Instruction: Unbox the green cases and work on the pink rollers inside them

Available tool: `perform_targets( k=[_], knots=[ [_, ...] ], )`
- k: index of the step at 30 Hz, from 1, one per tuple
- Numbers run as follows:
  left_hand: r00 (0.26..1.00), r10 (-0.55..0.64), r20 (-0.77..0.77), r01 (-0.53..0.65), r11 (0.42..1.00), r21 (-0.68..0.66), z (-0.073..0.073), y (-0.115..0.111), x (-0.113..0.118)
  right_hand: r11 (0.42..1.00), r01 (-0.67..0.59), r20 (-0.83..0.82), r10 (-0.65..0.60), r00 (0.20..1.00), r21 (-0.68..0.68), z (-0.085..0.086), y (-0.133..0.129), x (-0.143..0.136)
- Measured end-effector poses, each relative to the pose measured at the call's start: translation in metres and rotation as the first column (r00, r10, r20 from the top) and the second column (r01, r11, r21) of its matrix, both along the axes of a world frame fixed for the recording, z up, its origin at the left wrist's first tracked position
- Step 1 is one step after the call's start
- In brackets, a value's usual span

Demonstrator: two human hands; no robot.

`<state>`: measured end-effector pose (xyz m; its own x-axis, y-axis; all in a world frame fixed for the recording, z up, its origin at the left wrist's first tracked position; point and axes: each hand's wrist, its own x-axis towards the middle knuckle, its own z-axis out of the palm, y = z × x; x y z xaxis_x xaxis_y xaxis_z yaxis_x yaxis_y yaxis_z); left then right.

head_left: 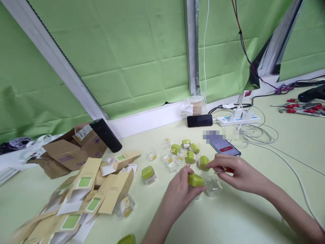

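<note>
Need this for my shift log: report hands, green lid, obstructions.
Left hand holding green lid. Right hand gripping red tool, partly hidden. Clear container close by both hands; phone beyond right.

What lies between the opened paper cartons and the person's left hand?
In the head view, a green-lidded clear jar stands between the opened paper cartons and the left hand; a clear container with a yellow loop sits nearer the cartons.
</note>
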<state>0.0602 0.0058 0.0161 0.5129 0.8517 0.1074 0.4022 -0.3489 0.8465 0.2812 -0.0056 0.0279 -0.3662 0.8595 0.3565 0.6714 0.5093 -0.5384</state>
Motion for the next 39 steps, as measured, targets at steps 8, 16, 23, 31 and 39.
perform_targets(
  k=[8,16,23,31,39],
  knots=[
    [0.949,-0.085,-0.303,0.145,0.973,0.182,-0.016,0.002,-0.005,0.997,-0.078,0.121,0.075,0.990,0.021,-0.006,-0.002,-0.009],
    [0.995,-0.010,-0.095,0.033,0.969,0.245,0.006,0.000,-0.012,0.994,-0.065,-0.001,0.065,0.998,0.093,-0.010,0.005,0.005],
    [0.870,0.403,-0.285,-0.327,0.903,0.279,0.056,0.055,-0.108,0.988,-0.138,0.059,0.134,0.989,0.064,0.012,0.024,-0.013],
    [0.807,0.308,-0.503,-0.268,0.951,0.152,0.012,0.114,-0.160,0.972,-0.230,0.204,0.236,0.950,-0.053,0.011,0.030,-0.036],
    [0.801,0.295,-0.522,-0.229,0.955,0.188,0.000,0.114,-0.160,0.944,-0.312,0.355,0.329,0.875,-0.106,-0.009,0.014,-0.077]
  ],
)
